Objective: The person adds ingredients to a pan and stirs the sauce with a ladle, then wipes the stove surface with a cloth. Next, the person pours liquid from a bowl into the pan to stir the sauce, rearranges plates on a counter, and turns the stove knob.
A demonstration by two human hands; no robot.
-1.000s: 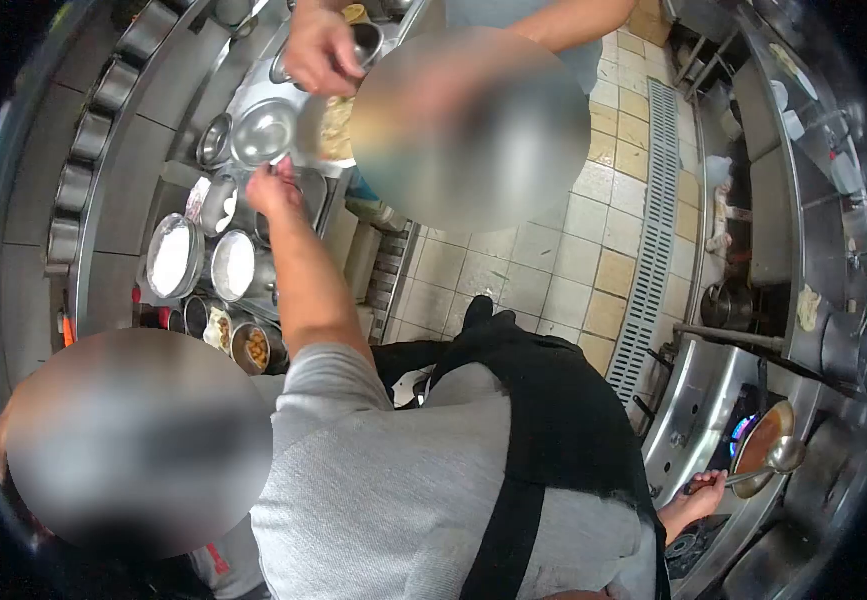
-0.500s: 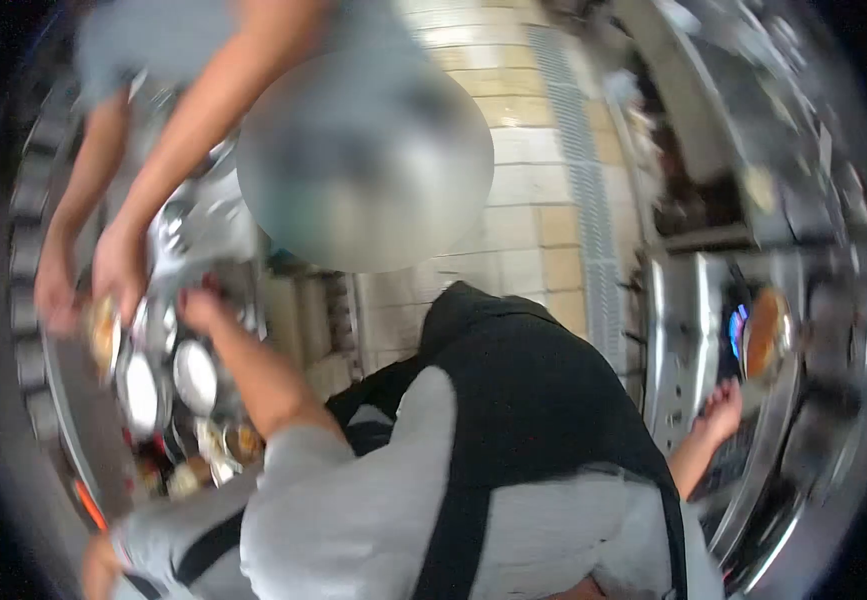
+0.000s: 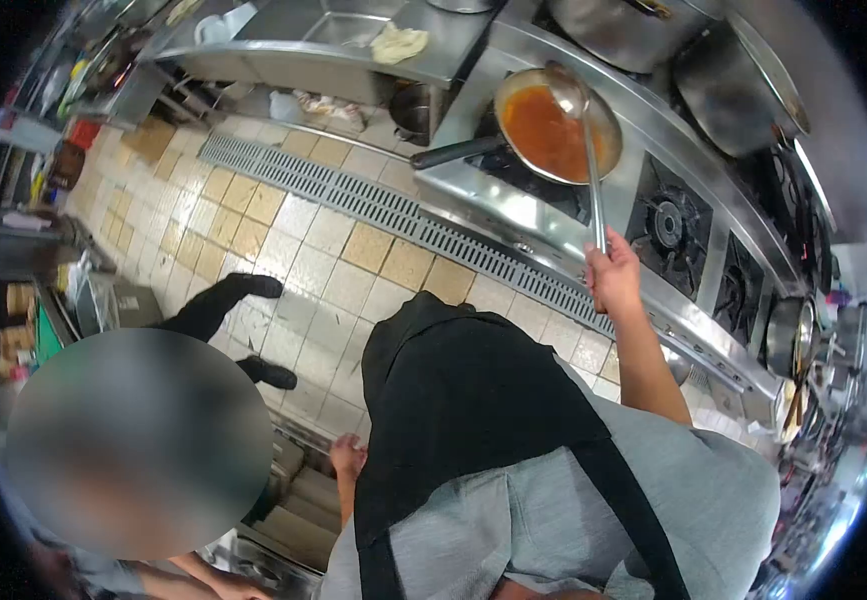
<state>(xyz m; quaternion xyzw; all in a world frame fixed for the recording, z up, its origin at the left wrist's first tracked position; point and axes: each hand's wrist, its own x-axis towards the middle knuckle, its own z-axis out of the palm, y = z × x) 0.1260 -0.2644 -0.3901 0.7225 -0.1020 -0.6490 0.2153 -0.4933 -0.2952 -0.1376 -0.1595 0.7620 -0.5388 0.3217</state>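
Your two hands are well apart. Your right hand is clamped around the handle of a long metal ladle, its fingers wrapped over the lower end, just outside the front edge of the stove. The ladle slants up and away from you across the near rim of a frying pan, and its bowl lies inside the pan by the far rim, in or just over an orange-red sauce (how deep it dips, you cannot tell from here).

The frying pan sits on the stove, and its black handle points left, out past the stove's front edge. To the right of the pan you have a bare gas burner, and behind it stand two large metal pots, one nearly straight behind the pan and the other farther right. A crumpled pale cloth lies on the steel counter to the left of the stove.

Your left hand is down by the left side of your black apron, near the edge of the unit behind it. You see nothing in it; it is too small here to tell how far the fingers are closed. At your lower left a co-worker's forearm reaches toward the bottom edge of the view.
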